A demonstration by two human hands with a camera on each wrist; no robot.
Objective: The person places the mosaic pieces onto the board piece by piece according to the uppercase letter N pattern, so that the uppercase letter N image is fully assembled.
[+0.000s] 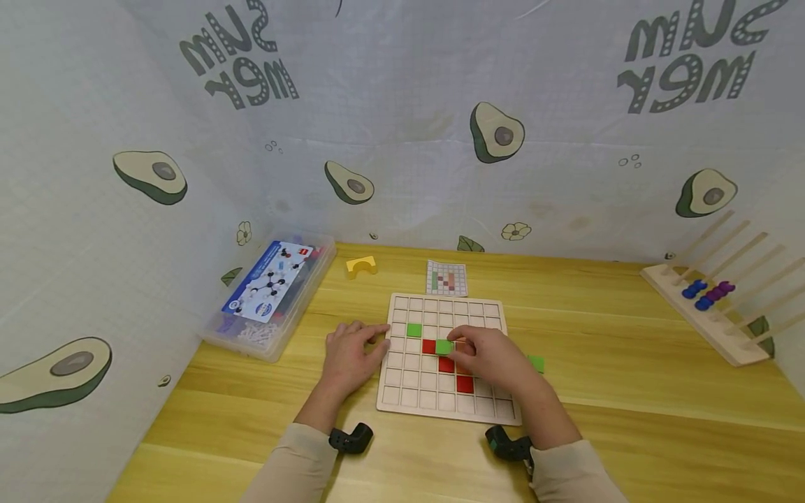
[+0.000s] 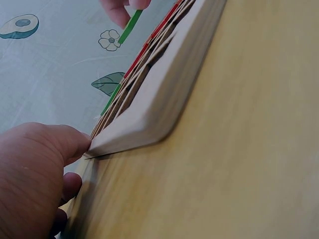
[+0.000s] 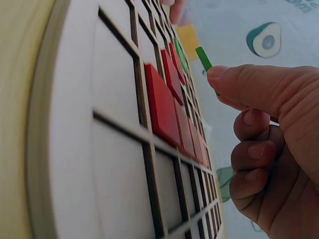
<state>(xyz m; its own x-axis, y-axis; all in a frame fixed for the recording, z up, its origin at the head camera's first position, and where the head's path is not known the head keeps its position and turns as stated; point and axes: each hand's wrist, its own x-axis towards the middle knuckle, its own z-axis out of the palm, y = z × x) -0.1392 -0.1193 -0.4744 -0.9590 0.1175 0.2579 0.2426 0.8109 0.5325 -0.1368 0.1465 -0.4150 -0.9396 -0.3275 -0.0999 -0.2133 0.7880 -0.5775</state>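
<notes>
A wooden grid board [image 1: 446, 413] lies on the table with square tiles in its cells. Between thumb and fingertips my right hand [image 1: 493, 356] pinches a green square tile [image 1: 444, 346], held tilted above the board in the right wrist view. Red tiles [image 3: 160, 107] sit in cells below it, some behind the hand. Another green tile [image 1: 414, 330] fills a cell at the upper left. My left hand [image 1: 352, 355] rests beside the board, its fingertips touching the left edge [image 2: 92, 149]. One more green tile [image 1: 537, 364] lies right of the board, near my right wrist.
Behind the board is a small pattern card [image 1: 447, 279] with a coloured grid. A yellow arch block [image 1: 361, 265] stands to its left. A clear plastic case [image 1: 270, 300] lies at far left; a wooden peg rack [image 1: 711, 311] with blue and purple beads is at right.
</notes>
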